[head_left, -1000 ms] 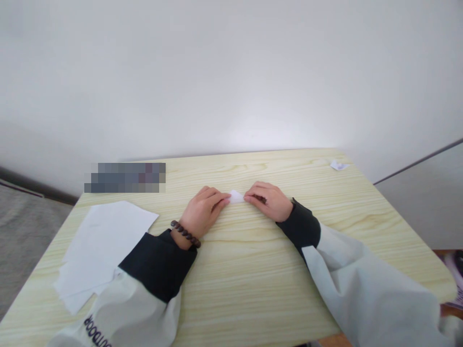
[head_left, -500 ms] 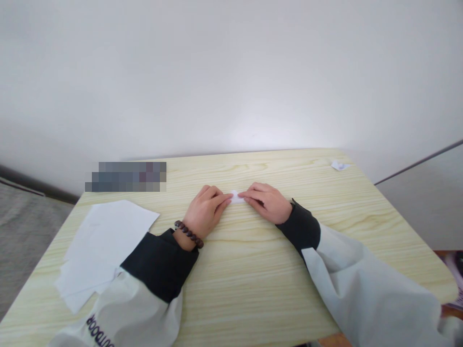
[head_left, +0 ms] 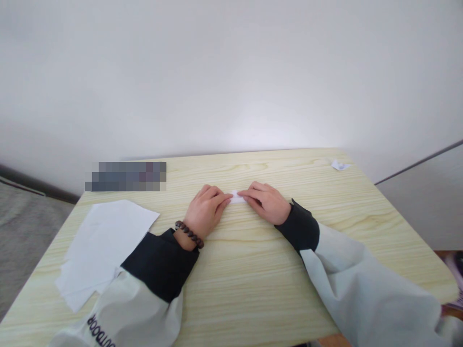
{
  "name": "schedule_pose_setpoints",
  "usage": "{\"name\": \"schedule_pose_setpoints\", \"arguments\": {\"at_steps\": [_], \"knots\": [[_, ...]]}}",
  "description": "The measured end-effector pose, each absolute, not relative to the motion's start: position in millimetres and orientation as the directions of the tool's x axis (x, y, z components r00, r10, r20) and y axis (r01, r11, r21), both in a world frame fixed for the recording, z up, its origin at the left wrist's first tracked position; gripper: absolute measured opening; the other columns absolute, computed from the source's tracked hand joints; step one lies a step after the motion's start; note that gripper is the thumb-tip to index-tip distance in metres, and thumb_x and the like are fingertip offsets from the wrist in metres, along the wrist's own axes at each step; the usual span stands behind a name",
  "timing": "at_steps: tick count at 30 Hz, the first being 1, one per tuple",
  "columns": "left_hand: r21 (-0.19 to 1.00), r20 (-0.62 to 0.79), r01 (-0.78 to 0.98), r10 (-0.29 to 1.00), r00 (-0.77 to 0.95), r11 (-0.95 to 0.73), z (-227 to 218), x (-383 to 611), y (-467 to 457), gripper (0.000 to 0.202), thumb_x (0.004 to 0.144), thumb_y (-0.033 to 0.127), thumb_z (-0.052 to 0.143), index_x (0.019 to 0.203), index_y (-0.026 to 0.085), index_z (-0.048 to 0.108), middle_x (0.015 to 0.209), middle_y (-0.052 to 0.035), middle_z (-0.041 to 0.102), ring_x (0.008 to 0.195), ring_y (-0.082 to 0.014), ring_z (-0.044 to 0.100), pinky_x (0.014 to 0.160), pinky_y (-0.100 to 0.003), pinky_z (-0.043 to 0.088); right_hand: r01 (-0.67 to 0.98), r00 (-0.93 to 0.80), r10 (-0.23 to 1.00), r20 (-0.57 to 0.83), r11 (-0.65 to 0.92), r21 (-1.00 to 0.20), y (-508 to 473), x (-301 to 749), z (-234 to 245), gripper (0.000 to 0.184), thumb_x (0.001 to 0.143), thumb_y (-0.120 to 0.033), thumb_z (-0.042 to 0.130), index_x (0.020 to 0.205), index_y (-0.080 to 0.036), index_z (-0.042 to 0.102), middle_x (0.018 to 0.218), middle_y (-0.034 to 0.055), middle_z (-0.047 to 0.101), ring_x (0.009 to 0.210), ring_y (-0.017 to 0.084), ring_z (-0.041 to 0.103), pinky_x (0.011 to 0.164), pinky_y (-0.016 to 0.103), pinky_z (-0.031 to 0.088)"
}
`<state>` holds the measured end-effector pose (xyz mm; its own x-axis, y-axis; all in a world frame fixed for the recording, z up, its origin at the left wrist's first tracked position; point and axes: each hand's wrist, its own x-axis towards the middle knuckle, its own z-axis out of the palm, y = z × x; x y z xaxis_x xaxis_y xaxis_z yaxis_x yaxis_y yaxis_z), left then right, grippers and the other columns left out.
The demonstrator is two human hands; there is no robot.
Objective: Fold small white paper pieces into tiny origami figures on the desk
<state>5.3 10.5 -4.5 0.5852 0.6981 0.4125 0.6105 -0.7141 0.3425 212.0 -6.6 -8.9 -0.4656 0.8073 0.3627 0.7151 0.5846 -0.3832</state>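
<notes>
A small folded piece of white paper (head_left: 238, 199) lies on the table between my two hands. My left hand (head_left: 207, 208), with a dark beaded bracelet at the wrist, pinches its left end between thumb and fingers. On the other end my right hand (head_left: 266, 201) is closed the same way, its fingertips pressing on the paper. Both hands rest close to the tabletop, and their fingers cover the ends of the paper, so only its middle shows.
Loose sheets of white paper (head_left: 108, 241) lie on the wooden table (head_left: 246, 279) by my left forearm. A blurred-out dark item (head_left: 126, 177) is at the back left. A small folded paper (head_left: 340, 165) sits near the far right corner. A white wall (head_left: 231, 77) rises behind the table.
Almost nothing differs. A little more of the paper's lower edge shows between my fingers, and my right hand has shifted very slightly left.
</notes>
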Motion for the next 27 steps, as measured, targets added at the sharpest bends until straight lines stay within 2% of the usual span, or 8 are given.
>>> {"name": "schedule_pose_setpoints", "arguments": {"at_steps": [18,22,27], "knots": [[0.346,0.439,0.621,0.706,0.555,-0.704,-5.7,5.8,12.6,0.021,0.087,0.024,0.05,0.093,0.018,0.07,0.079,-0.0059,0.06,0.081,-0.0194,0.047,0.074,-0.033,0.047,0.72,-0.403,0.813,0.421,0.565,-0.402,-6.0,208.9,-10.8,0.019,0.086,-0.021,0.051,0.093,-0.018,0.069,0.076,0.003,0.061,0.062,0.011,0.052,0.063,0.025,0.04],[0.365,0.398,0.644,0.738,0.545,-0.672,-2.4,6.6,11.3,0.021,0.087,0.026,0.051,0.092,0.02,0.069,0.08,-0.0053,0.061,0.083,-0.0199,0.047,0.077,-0.034,0.045,0.712,-0.37,0.822,0.433,0.55,-0.436,-6.6,207.1,-12.5,0.018,0.085,-0.021,0.052,0.091,-0.017,0.068,0.077,0.0029,0.059,0.061,0.011,0.052,0.062,0.025,0.041],[0.405,0.29,0.733,0.837,0.464,-0.547,0.0,4.7,11.6,0.018,0.085,0.032,0.053,0.094,0.028,0.068,0.087,-0.0026,0.061,0.091,-0.0222,0.046,0.085,-0.041,0.038,0.705,-0.332,0.837,0.435,0.526,-0.476,-7.8,206.8,-12.8,0.016,0.084,-0.018,0.052,0.093,-0.017,0.065,0.089,0.0054,0.055,0.074,0.013,0.054,0.068,0.025,0.043]]}}
